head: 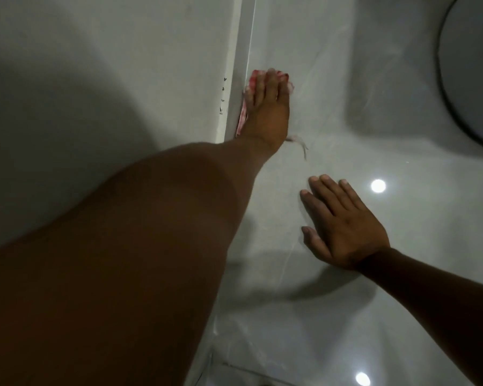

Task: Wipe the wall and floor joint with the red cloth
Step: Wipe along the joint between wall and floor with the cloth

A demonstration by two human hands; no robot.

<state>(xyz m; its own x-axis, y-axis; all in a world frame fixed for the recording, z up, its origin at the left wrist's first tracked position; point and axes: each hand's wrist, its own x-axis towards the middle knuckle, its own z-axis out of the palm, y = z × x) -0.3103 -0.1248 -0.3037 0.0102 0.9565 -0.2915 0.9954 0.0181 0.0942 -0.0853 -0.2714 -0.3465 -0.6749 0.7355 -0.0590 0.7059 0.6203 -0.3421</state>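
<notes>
My left hand is stretched forward and presses the red cloth flat against the joint where the grey wall meets the glossy floor. Only the cloth's red and white edges show around my fingers, plus a pale strip trailing near my wrist. The white skirting strip runs along the wall beside the cloth. My right hand lies flat on the floor tile, fingers spread, holding nothing, well nearer to me than the cloth.
The grey wall fills the left side, with small dark marks by the skirting. A large dark round object stands at the upper right. Ceiling lights reflect in the floor tile. A tile seam crosses near the bottom.
</notes>
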